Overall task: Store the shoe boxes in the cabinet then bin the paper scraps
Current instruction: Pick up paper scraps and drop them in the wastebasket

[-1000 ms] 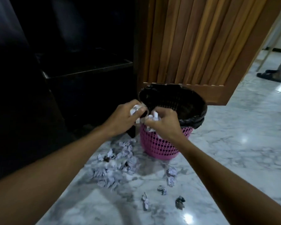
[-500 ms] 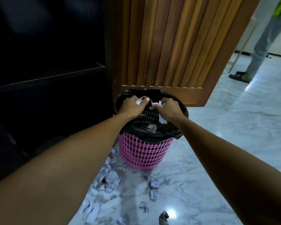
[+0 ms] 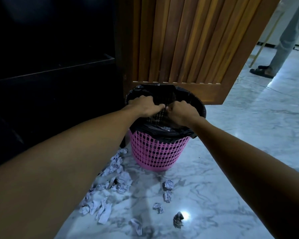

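1. Marble floor (image 3: 231,169), dark cabinet (image 3: 50,75) at left, slatted wooden door (image 3: 188,40) behind.
2. Nearest: about a dozen paper scraps (image 3: 121,183) left on the floor, in clusters hard to count.
3. One pink bin (image 3: 159,152).
4. Left hand (image 3: 145,106) and right hand (image 3: 181,111) are over its mouth; the white paper they pinched a second ago is gone, apparently dropped in. Each grip is curled, holding nothing visible.

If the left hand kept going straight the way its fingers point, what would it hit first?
Most likely the right hand: the left hand points rightward across the bin mouth, its fingertips almost meeting the other's knuckles. Depth is uncertain.
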